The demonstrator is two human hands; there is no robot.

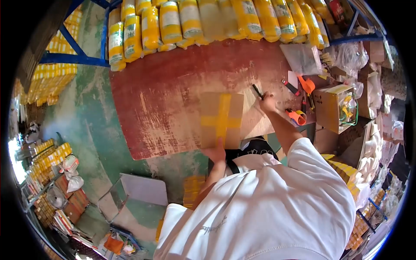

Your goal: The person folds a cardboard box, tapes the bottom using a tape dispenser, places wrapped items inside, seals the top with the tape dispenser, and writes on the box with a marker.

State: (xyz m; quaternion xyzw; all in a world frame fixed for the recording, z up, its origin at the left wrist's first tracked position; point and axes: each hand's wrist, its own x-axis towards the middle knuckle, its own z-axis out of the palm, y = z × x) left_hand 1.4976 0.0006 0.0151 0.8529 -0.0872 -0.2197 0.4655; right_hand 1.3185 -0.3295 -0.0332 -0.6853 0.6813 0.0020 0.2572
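A brown cardboard box (208, 133), sealed with crossed yellow tape, rests on the worn red tabletop (169, 99) close to my body. My left hand (215, 152) grips its near edge, thumb on the top face and the other fingers mostly hidden. To the right of the box, my right hand (268, 103) is closed around a slim black marker (257, 91), which points up and left, apart from the box. Orange-handled tape dispensers (296, 117) lie just right of my right forearm.
Yellow-wrapped parcels (178, 24) line the table's far edge. At right are a red-and-black cutter (290, 87), a clear plastic bag (302, 58) and an open carton (333, 108) with odds and ends. A grey folding chair (144, 189) stands on the floor at left.
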